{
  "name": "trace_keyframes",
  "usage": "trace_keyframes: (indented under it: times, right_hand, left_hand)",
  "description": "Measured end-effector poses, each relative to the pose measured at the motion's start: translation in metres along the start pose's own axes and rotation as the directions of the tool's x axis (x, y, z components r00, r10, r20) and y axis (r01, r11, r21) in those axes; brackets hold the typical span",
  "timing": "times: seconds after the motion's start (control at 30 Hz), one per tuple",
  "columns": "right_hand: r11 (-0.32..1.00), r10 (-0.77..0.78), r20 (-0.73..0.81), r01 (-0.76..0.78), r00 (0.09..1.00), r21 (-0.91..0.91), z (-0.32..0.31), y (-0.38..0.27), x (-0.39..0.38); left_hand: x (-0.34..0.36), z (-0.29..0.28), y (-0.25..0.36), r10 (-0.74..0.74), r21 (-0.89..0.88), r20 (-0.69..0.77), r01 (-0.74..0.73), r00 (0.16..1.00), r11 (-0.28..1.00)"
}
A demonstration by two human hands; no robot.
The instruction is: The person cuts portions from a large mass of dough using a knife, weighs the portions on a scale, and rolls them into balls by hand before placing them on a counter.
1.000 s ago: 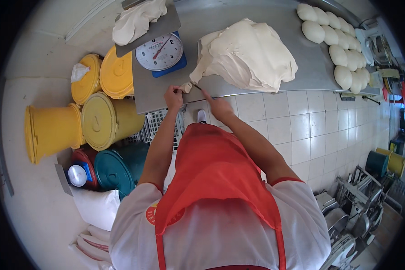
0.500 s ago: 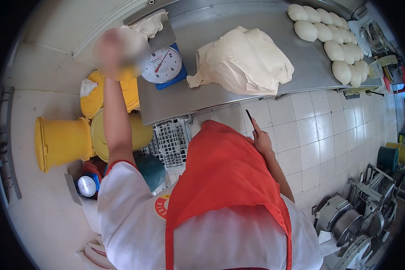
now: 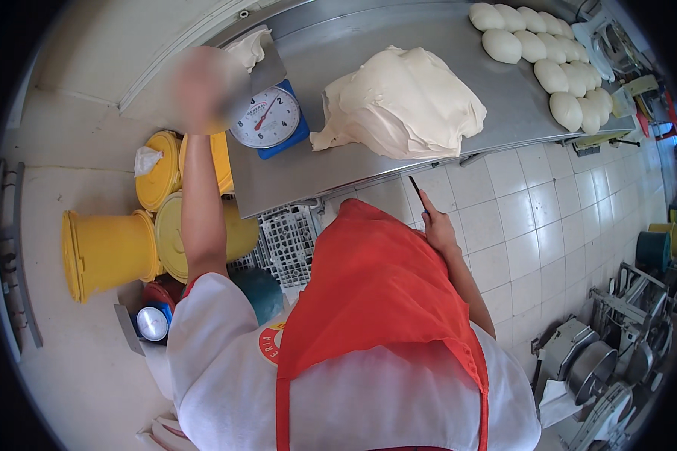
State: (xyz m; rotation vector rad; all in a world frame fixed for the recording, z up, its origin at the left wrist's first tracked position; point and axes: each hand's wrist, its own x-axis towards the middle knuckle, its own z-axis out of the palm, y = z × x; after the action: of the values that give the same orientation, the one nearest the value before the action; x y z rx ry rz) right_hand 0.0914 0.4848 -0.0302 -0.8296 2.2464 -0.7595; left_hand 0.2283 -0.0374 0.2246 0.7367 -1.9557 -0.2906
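At the upper left, my left hand [image 3: 203, 86] is a blur beside the platform of a blue dial scale [image 3: 305, 129]. Its fingers, and anything in them, cannot be made out. A piece of pale dough [image 3: 250, 49] rests on the scale's metal platform, and the red needle points to the upper right. Low by the red apron, my right hand [image 3: 439, 230] is closed round a thin dark knife [image 3: 415, 186], its tip toward the table. A large soft mass of dough [image 3: 402, 105] lies on the steel table [image 3: 308, 37], right of the scale.
Rows of dough balls [image 3: 543, 46] sit at the table's far right. Yellow lidded buckets [image 3: 109, 248] and a grey plastic crate [image 3: 287, 242] stand on the left below the table. A machine with a metal bowl [image 3: 593, 368] is at the lower right.
The view has shifted slightly. My left hand has come a little right, and the pale blur around it looks smaller. My right hand keeps the knife in nearly the same place.
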Motion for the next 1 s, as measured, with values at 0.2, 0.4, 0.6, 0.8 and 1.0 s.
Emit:
trace_keyframes:
  times: [0.2, 0.4, 0.6, 0.8, 1.0]
  right_hand:
    - [0.998, -0.048, 0.099, 0.053, 0.994, -0.046, 0.002, -0.039, 0.02]
    - [0.975, -0.194, 0.039, 0.197, 0.98, -0.1, 0.004, -0.101, 0.057]
    - [0.902, -0.38, -0.261, 0.293, 0.887, -0.316, -0.046, -0.18, 0.134]
    - [0.722, -0.379, -0.191, 0.161, 0.905, -0.673, -0.067, -0.218, 0.233]
    - [0.833, -0.488, -0.376, 0.291, 0.788, -0.471, -0.03, -0.253, 0.205]
  left_hand:
    - [-0.097, 0.043, 0.022, -0.22, -0.198, 0.458, 0.34, 0.861, 0.919]
    - [-0.23, 0.083, 0.014, -0.042, -0.136, 0.68, 0.181, 0.732, 0.974]
    - [-0.13, 0.014, 0.056, 0.156, -0.172, 0.354, -0.1, 0.922, 0.98]
    - [-0.008, -0.007, 0.033, 0.2, 0.48, 0.212, -0.28, 0.957, 0.832]
    - [-0.005, 0.034, -0.009, -0.258, 0.7, 0.491, -0.201, 0.832, 0.685]
